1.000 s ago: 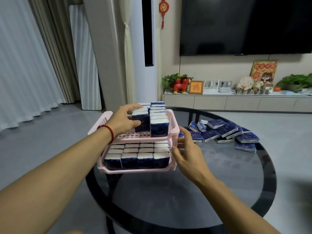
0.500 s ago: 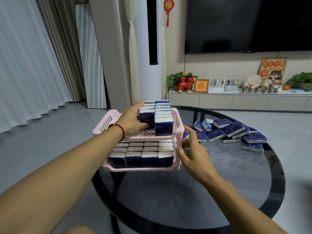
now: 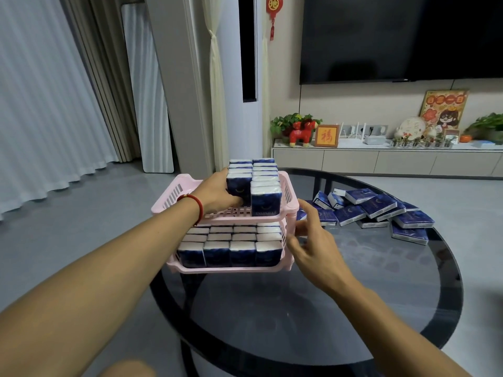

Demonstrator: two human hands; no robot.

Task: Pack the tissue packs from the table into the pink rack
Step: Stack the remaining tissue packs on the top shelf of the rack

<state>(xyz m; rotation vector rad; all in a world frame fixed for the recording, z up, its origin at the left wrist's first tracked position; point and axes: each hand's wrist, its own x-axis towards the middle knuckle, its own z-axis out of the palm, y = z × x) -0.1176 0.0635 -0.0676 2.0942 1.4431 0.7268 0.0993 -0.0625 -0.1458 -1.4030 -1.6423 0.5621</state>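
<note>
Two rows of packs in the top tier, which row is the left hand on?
The left row: the left hand grips its front pack. The right row stands untouched and reaches nearer the front of the pink rack.

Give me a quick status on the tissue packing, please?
Left hand holds a pack in the upper tier. Right hand steadies pink rack. Loose packs remain on table.

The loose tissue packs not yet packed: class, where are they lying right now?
In the head view the loose tissue packs lie in a heap on the glass table, to the right of the pink rack, beyond the right hand.
</note>
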